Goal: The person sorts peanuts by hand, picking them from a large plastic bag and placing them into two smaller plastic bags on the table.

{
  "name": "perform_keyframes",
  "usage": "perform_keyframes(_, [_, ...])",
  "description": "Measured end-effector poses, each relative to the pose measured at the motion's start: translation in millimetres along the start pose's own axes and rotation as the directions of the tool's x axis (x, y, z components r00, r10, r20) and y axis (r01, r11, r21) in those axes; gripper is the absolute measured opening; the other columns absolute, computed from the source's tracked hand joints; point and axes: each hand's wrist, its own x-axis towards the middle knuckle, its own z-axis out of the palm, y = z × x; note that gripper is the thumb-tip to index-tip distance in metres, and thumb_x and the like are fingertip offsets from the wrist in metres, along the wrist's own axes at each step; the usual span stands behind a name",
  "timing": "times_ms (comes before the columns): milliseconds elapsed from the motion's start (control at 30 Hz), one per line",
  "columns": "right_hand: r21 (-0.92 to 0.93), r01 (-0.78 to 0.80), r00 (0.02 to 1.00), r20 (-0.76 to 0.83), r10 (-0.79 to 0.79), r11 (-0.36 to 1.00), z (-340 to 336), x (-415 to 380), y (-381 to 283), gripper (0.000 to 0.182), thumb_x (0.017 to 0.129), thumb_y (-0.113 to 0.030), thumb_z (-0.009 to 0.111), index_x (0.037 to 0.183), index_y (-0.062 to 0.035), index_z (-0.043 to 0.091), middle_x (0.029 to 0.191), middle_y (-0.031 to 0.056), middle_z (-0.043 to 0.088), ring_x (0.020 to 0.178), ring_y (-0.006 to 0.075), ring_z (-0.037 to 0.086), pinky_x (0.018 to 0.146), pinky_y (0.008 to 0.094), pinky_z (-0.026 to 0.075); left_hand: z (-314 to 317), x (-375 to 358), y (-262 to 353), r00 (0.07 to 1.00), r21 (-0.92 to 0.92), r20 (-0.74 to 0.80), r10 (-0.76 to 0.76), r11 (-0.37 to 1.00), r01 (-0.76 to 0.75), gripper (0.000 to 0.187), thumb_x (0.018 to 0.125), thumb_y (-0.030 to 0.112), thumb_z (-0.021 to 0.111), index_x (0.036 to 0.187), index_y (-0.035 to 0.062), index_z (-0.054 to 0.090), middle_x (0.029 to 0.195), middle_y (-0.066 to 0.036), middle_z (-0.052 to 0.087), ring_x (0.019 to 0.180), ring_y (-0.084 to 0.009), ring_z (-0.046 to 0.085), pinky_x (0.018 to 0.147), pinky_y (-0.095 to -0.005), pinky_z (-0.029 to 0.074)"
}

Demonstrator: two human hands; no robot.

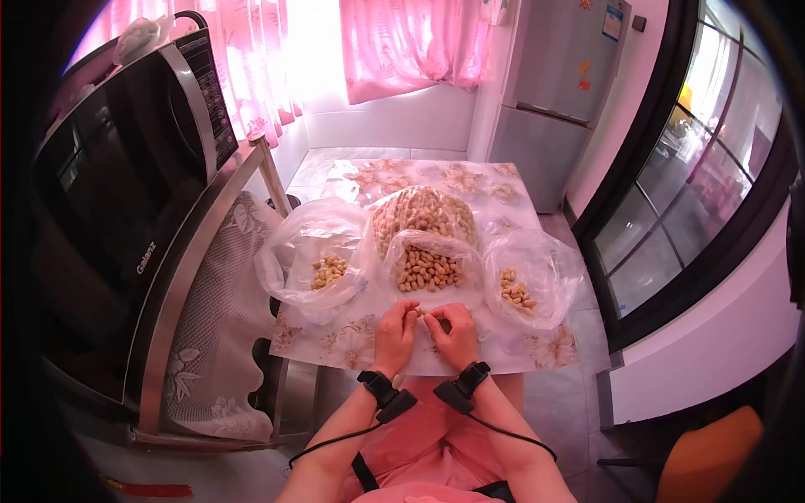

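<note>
Both of my hands meet over the near part of the table, fingers pinched close together. A small pale peanut (419,313) shows between the fingertips of my left hand (395,334) and those of my right hand (454,334); most of it is hidden. Just beyond them, a large clear plastic bag (394,285) lies open, full of unshelled peanuts (429,269). To the left, a second plastic bag (285,272) holds a small heap of pale peanuts (329,272). On the right, a third plastic bag (549,272) has several peanuts (516,289) in it.
The table (348,344) wears a flowered cover. A microwave (126,193) on a metal rack (172,335) stands close on the left. At the back right is a refrigerator (545,126), with a black-framed glass door (662,184) beside it. An orange chair (713,457) is at lower right.
</note>
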Motion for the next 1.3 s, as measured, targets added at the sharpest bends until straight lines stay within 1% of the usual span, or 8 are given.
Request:
perform_keyframes(300, [0.119, 0.015, 0.987, -0.158, 0.004, 0.993, -42, 12, -51, 0.015, 0.084, -0.012, 0.077, 0.094, -0.0037, 0.068, 0.097, 0.0121, 0.068, 0.095, 0.0320, 0.063, 0.085, 0.0403, 0.049, -1, 0, 2, 0.999, -0.038, 0.013, -0.035, 0.999, 0.036, 0.017, 0.098, 0.011, 0.059, 0.109, -0.0006, 0.064, 0.094, -0.017, 0.070, 0.086, -0.0301, 0.069, 0.076, -0.0376, 0.054])
perform_keyframes(367, [-0.019, 0.114, 0.945, -0.308, -0.114, 0.993, -72, 18, -57, 0.015, 0.084, -0.010, 0.076, 0.095, -0.0040, 0.067, 0.097, 0.0117, 0.068, 0.095, 0.0314, 0.063, 0.087, 0.0393, 0.049, 0, -2, 2, 0.999, -0.043, 0.014, -0.050, 0.998, 0.051, 0.016, 0.098, 0.011, 0.059, 0.109, -0.0005, 0.064, 0.094, -0.017, 0.071, 0.086, -0.0297, 0.070, 0.076, -0.0372, 0.054])
perform_keyframes(567, [-0.207, -0.055, 0.914, -0.404, -0.034, 0.977, -126, 21, -16, 0.015, 0.084, -0.007, 0.075, 0.096, -0.0038, 0.067, 0.099, 0.0125, 0.067, 0.097, 0.0323, 0.062, 0.091, 0.0411, 0.048, 0, -3, -3, 1.000, -0.052, -0.013, -0.004, 0.999, 0.004, 0.014, 0.095, 0.009, 0.062, 0.106, 0.0003, 0.065, 0.094, -0.016, 0.071, 0.085, -0.0299, 0.069, 0.076, -0.0377, 0.055])
perform_keyframes(633, [-0.369, -0.066, 0.921, -0.380, -0.085, 0.927, -127, 21, -13, 0.019, 0.082, -0.005, 0.072, 0.101, -0.0036, 0.066, 0.104, 0.0133, 0.066, 0.102, 0.0329, 0.060, 0.094, 0.0420, 0.046, 1, 0, -4, 1.000, -0.017, -0.006, 0.008, 1.000, -0.008, 0.014, 0.094, 0.008, 0.063, 0.105, 0.0003, 0.065, 0.093, -0.016, 0.070, 0.084, -0.0303, 0.069, 0.075, -0.0380, 0.054])
perform_keyframes(767, [-0.265, 0.106, 0.976, -0.159, -0.152, 0.958, -94, 18, -35, 0.026, 0.082, -0.004, 0.069, 0.108, -0.0028, 0.064, 0.110, 0.0138, 0.065, 0.107, 0.0345, 0.058, 0.096, 0.0428, 0.045, 1, -2, -2, 1.000, -0.021, -0.021, 0.022, 1.000, -0.023, 0.013, 0.093, 0.007, 0.063, 0.103, 0.0004, 0.065, 0.091, -0.016, 0.070, 0.082, -0.0304, 0.069, 0.074, -0.0383, 0.054])
perform_keyframes(967, [-0.170, 0.103, 0.986, 0.151, -0.077, 0.980, -24, 21, -24, 0.034, 0.083, -0.003, 0.067, 0.117, -0.0024, 0.064, 0.122, 0.0163, 0.059, 0.114, 0.0355, 0.055, 0.101, 0.0424, 0.044, -1, 0, -2, 1.000, -0.006, 0.003, 0.023, 1.000, -0.023, 0.014, 0.093, 0.003, 0.062, 0.105, -0.0004, 0.066, 0.092, -0.014, 0.071, 0.083, -0.0236, 0.071, 0.075, -0.0342, 0.055])
perform_keyframes(1233, [-0.403, 0.129, 0.981, 0.187, -0.057, 0.906, 18, 50, 6, 0.046, 0.088, -0.010, 0.064, 0.133, -0.0129, 0.059, 0.145, 0.0130, 0.045, 0.134, 0.0383, 0.038, 0.108, 0.0544, 0.035, 1, 0, -3, 0.997, 0.022, -0.013, 0.080, 0.997, -0.080, 0.013, 0.091, 0.001, 0.062, 0.103, 0.0003, 0.066, 0.091, -0.014, 0.070, 0.081, -0.0260, 0.070, 0.074, -0.0352, 0.055])
perform_keyframes(1300, [-0.498, 0.085, 0.958, 0.279, 0.066, 0.863, 21, 48, 0, 0.047, 0.088, -0.012, 0.065, 0.134, -0.0170, 0.059, 0.149, 0.0118, 0.041, 0.138, 0.0394, 0.033, 0.108, 0.0568, 0.033, 2, 0, -7, 0.995, 0.036, -0.022, 0.102, 0.994, -0.101, 0.013, 0.091, 0.001, 0.063, 0.103, 0.0004, 0.066, 0.090, -0.015, 0.070, 0.080, -0.0267, 0.070, 0.073, -0.0355, 0.054])
